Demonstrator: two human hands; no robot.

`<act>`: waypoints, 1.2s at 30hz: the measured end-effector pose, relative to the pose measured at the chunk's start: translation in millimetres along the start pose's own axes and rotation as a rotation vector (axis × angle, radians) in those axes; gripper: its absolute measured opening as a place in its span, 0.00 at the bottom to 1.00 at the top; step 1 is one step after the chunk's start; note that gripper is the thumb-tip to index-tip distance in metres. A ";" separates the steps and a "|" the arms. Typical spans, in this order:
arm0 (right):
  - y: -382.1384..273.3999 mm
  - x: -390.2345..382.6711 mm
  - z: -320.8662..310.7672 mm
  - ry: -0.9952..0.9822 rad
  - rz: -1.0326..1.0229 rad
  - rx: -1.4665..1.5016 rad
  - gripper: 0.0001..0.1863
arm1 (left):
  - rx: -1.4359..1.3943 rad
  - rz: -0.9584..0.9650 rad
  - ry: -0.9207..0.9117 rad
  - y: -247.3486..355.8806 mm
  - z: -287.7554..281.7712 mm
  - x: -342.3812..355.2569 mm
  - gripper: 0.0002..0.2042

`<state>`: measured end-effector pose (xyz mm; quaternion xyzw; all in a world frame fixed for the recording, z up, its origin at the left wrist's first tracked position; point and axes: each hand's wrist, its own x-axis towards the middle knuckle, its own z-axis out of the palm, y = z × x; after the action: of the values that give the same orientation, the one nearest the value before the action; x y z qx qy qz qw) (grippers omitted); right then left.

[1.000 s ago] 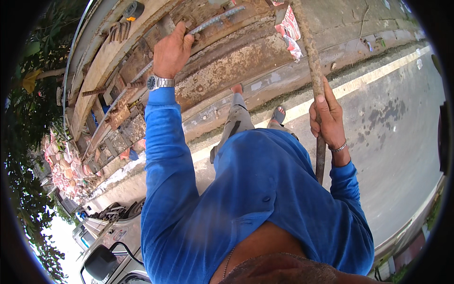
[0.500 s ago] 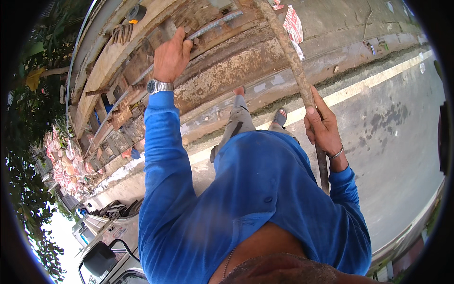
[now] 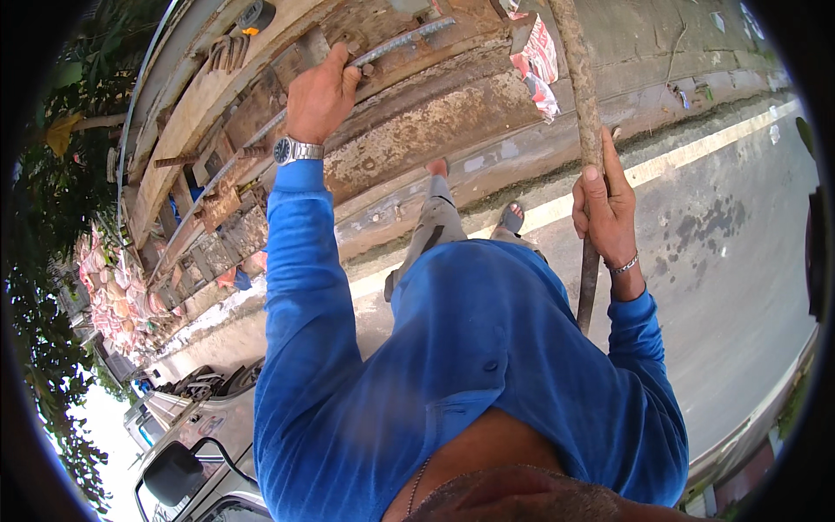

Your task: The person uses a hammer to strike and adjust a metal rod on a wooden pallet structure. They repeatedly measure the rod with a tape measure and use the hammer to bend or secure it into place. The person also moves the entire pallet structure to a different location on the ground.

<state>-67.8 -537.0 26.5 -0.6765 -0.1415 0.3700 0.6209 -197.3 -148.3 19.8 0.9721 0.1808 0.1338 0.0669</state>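
My left hand [image 3: 320, 94], with a wristwatch above it, is closed on a ribbed steel bar [image 3: 407, 38] lying along a rough timber bench [image 3: 326, 22]. The bar runs out past both sides of the hand, and the fingers' undersides are hidden. On the right, my right hand [image 3: 607, 213] is wrapped around a long rusty pipe [image 3: 576, 74]. That pipe slants from the top of the view down beside my body, where its lower end goes behind my blue sleeve and shirt.
A tape measure [image 3: 257, 16] and several bent bar pieces [image 3: 228, 54] rest on the bench. A torn red-and-white sack [image 3: 537, 59] lies beyond it, with more sacks [image 3: 117, 300] at far left. A vehicle [image 3: 213, 426] stands lower left; the road [image 3: 722, 287] stretches right.
The upper part of the pipe has swung to the right, and my right hand has moved slightly up and right with it. My left hand stays nearly in place on the bar.
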 end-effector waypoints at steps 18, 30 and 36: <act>-36.3 84.3 -41.9 0.093 -0.598 0.457 0.24 | -0.259 0.133 0.235 100.4 -26.6 -22.2 0.22; -62.1 21.0 -110.8 0.427 -0.937 -0.946 0.22 | -0.400 -0.091 -0.077 195.0 6.0 -90.5 0.19; -139.3 61.6 -166.4 -0.099 -0.845 -1.740 0.09 | -0.150 0.112 -0.028 201.7 -13.2 -42.4 0.17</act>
<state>124.3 -592.9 130.7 -0.7765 -0.6233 -0.0898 -0.0218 -171.8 -349.6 58.4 0.9747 0.1147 0.1370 0.1346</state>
